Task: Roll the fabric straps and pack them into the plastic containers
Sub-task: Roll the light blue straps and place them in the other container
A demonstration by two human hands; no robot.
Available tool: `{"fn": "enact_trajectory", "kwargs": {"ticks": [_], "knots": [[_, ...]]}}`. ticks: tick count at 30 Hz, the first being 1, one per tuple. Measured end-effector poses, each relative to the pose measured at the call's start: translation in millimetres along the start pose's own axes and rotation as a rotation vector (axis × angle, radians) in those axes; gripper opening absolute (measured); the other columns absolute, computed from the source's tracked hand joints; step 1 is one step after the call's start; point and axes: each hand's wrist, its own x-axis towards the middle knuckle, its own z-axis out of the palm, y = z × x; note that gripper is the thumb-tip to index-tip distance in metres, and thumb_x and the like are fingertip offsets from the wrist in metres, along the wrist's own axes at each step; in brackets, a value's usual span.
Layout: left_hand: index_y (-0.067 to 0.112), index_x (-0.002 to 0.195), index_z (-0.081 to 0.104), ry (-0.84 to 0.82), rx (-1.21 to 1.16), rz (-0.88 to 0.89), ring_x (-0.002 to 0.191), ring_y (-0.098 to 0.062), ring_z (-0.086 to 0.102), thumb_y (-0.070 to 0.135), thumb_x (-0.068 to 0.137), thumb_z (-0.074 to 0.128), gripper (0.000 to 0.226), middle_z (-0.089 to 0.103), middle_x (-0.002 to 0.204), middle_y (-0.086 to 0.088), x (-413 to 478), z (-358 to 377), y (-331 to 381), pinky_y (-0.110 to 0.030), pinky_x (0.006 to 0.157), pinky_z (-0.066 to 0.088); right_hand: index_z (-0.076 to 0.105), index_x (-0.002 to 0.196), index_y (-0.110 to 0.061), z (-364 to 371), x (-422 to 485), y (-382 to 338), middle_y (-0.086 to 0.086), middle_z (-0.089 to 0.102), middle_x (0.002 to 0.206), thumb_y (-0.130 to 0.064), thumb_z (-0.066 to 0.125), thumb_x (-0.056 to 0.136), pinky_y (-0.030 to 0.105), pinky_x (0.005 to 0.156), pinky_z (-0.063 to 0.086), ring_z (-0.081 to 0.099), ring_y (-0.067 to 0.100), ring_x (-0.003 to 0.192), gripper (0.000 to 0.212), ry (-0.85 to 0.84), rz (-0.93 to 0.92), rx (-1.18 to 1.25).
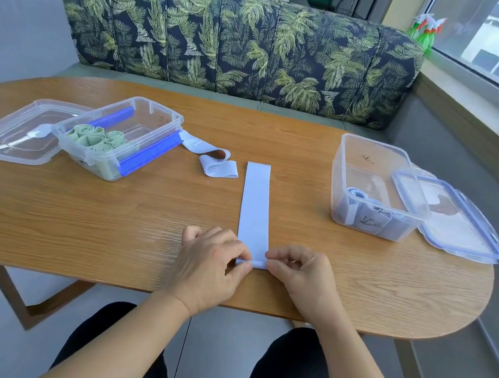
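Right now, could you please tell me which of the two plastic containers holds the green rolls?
The left container, with blue side latches, holds the green rolls; the right container holds only pale blue straps.

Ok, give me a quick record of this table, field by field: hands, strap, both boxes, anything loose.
blue strap: flat on the table, near end curled up
left hand: pinches the curled end
right hand: pinches it too
left box: open, green rolls inside
right box: open, blue rolls inside
loose strap: folded over, beside the left box
lids: off, one beside each box
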Motion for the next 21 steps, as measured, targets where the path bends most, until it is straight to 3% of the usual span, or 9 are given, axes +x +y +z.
{"fn": "enact_trajectory", "kwargs": {"ticks": [7,10,13,18,21], "knots": [[0.033,0.081,0.066,0.067,0.043,0.032,0.081,-0.005,0.054,0.045,0.083,0.050,0.020,0.057,0.080,0.017,-1.3,0.5,2.1,-0.031,0.078,0.022,0.069,0.073,-0.039,-0.1,1.6,-3.4,-0.013,0.066,0.076,-0.029,0.071,0.084,0.033,0.078,0.049,0.056,0.002,0.069,0.014,-0.006,0.001,-0.146],[0.032,0.093,0.066,0.056,0.031,0.082,0.087,-0.006,0.054,0.041,0.084,0.052,0.019,0.059,0.091,0.018,-1.0,1.7,2.4,-0.031,0.081,0.025,0.068,0.073,-0.040,-1.2,4.3,-5.3,-0.016,0.064,0.070,-0.031,0.069,0.085,0.029,0.071,0.046,0.054,0.002,0.066,0.015,-0.022,0.006,-0.206],[0.036,0.091,0.066,0.025,0.014,0.086,0.087,-0.004,0.052,0.036,0.086,0.054,0.013,0.059,0.089,0.020,0.5,2.4,1.2,-0.031,0.081,0.025,0.070,0.074,-0.038,-1.7,7.3,-6.9,-0.019,0.063,0.064,-0.034,0.068,0.085,0.024,0.064,0.040,0.054,0.001,0.063,0.012,-0.044,0.023,-0.236],[0.037,0.090,0.069,-0.005,-0.029,0.012,0.087,-0.002,0.052,0.038,0.088,0.054,0.015,0.059,0.088,0.020,4.1,4.6,-1.5,-0.028,0.081,0.022,0.073,0.074,-0.029,-2.3,8.0,-0.1,-0.016,0.066,0.065,-0.022,0.066,0.086,0.033,0.074,0.048,0.056,0.006,0.068,0.016,0.063,0.022,-0.006],[0.037,0.092,0.071,-0.017,-0.086,-0.014,0.091,0.001,0.051,0.037,0.087,0.056,0.016,0.054,0.092,0.018,5.9,5.9,-4.5,-0.026,0.084,0.021,0.074,0.080,-0.032,0.5,4.5,2.4,-0.016,0.068,0.076,-0.020,0.069,0.085,0.032,0.075,0.048,0.056,0.001,0.068,0.014,0.112,-0.019,0.074]]}}
